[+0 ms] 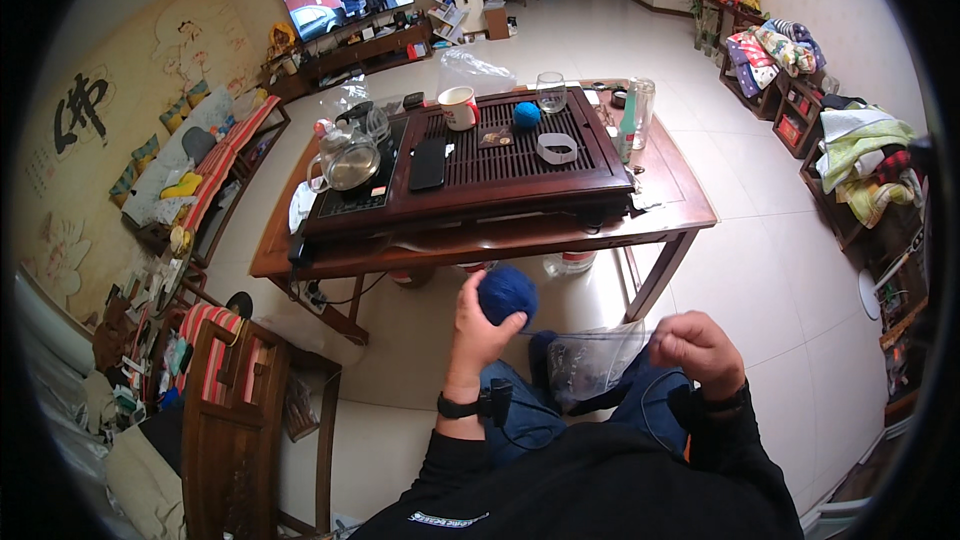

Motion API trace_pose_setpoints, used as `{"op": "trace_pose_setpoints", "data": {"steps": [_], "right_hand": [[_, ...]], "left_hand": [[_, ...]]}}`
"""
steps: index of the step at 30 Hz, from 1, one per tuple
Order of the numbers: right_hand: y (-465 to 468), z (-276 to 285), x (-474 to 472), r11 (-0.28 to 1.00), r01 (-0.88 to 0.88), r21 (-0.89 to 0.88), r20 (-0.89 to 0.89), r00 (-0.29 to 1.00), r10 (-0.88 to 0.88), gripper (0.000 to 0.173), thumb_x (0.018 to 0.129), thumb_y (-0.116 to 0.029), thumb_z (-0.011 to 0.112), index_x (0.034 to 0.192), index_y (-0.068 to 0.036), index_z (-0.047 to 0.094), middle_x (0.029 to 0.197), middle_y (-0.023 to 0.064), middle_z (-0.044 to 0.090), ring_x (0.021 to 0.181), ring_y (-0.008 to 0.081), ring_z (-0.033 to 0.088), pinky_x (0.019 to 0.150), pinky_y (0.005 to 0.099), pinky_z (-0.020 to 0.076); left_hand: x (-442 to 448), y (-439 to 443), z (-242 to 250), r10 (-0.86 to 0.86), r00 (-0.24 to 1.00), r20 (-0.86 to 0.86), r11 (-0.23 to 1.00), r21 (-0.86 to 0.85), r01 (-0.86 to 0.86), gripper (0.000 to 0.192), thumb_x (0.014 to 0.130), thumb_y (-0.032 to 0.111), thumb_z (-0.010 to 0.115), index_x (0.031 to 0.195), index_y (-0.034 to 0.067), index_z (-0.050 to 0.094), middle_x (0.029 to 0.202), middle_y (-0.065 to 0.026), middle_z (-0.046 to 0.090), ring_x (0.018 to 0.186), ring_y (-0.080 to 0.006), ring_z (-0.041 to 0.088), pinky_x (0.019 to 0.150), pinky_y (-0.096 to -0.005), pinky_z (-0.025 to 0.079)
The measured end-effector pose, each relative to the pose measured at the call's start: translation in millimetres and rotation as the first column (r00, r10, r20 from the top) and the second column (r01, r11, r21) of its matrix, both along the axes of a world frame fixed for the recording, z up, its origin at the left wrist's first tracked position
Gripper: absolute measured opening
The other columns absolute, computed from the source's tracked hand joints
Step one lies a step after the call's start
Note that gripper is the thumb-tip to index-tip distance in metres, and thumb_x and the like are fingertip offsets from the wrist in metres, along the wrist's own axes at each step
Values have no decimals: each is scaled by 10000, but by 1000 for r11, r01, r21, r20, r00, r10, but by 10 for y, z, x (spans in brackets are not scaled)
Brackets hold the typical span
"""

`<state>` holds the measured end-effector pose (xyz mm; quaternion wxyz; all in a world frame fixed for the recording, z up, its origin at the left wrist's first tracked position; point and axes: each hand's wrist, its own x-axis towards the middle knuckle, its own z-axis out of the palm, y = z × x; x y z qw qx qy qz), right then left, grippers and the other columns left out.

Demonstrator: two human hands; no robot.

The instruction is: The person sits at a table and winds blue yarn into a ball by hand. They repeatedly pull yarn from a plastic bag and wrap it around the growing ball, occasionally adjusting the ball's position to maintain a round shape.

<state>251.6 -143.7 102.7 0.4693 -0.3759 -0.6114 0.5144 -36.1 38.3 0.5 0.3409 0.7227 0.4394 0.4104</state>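
Observation:
A dark blue ball of yarn [508, 297] sits in my left hand [480, 334], fingers and thumb curled around its side. From the ball a thin strand of yarn [577, 334] runs across to my right hand [694, 352], whose fingers are closed on it in a fist. Below the strand, between my knees, is a translucent plastic bag [592, 364]; its contents are hard to make out. On the slatted wooden tea tray [480, 199] in front of me lies a smaller, brighter blue yarn ball [526, 115].
The tray also carries a black phone [427, 163], a mug [458, 108], a drinking glass [551, 93] and a white ring-shaped strip [556, 148]. A glass kettle [352, 165] stands left on the wooden table [675, 195]. A wooden chair [232, 420] is to my left.

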Motion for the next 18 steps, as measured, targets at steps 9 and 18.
{"op": "trace_pose_setpoints", "data": {"steps": [9,18], "right_hand": [[384,-295,8,931,361,-56,-328,874,-359,263,1097,-250,486,936,-57,565,676,-51,427,578,55,335,529,224,287],[510,-727,-59,873,419,-250,-65,892,-447,275,1087,-274,504,937,-62,595,680,-59,464,571,52,390,523,206,315]], "left_hand": [[55,-61,60,-764,643,46,564,-437,701,821,724,347,821,1439,105,497,1354,-166,582,1258,-313,568,1078,-418,452],[22,-218,205,-581,312,752,239,-208,948,1115,673,538,863,1518,10,363,1431,-172,488,1290,-301,551,1116,-428,445]]}}
